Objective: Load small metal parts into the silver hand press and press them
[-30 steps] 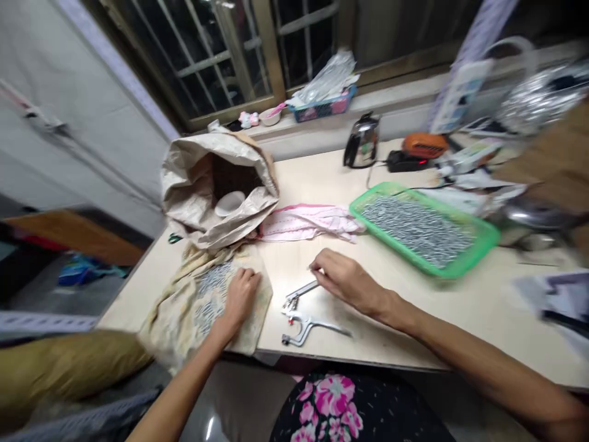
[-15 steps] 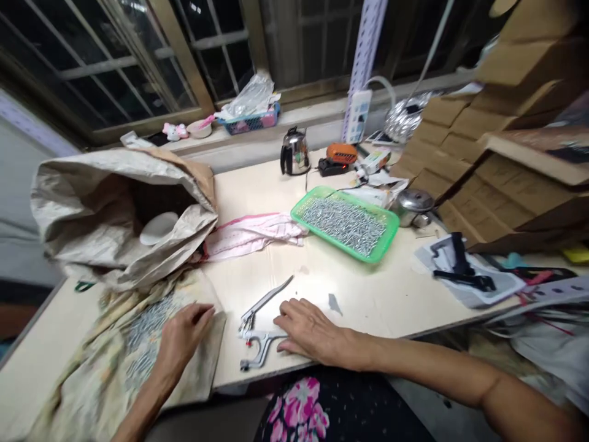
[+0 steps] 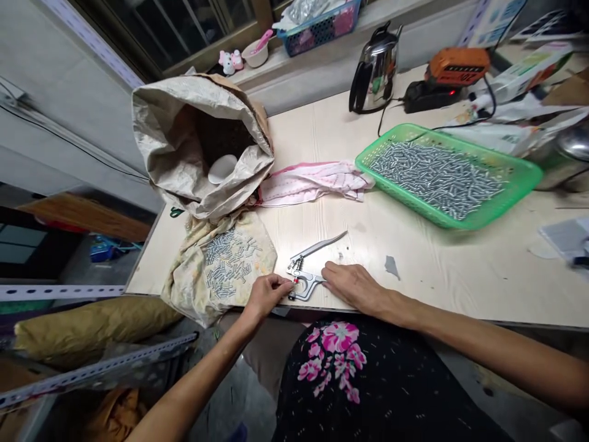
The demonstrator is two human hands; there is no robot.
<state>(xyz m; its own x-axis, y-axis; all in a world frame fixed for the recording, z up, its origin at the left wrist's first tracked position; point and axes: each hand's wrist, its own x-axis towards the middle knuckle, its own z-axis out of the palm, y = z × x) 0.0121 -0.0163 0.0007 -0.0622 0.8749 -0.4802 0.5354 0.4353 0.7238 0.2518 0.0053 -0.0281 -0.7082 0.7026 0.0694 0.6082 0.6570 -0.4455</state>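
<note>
Hand pliers with a silver body, snap-fastener style (image 3: 313, 283), lie near the table's front edge, their upper handle raised. My right hand (image 3: 356, 285) is closed round the lower handle. At the jaws, by a small red part, my left hand (image 3: 267, 294) pinches with thumb and forefinger; what is between the fingertips is too small to make out. Left of that hand, many small metal pins (image 3: 225, 264) are spread over a stained cloth (image 3: 264, 242). A green plastic basket (image 3: 519, 184) full of similar pins stands at the right.
An open woven sack (image 3: 159, 141) with a white bowl (image 3: 223, 169) inside stands at the back left. A pink-and-white cloth (image 3: 313, 183) lies beside it. Farther back are a steel kettle (image 3: 380, 70) and an orange battery (image 3: 458, 64) on a black charger (image 3: 426, 98).
My left hand has moved right, from over the cloth with the pins to the jaws of the pliers. My right hand stays at the handle. The view has swung left and closer.
</note>
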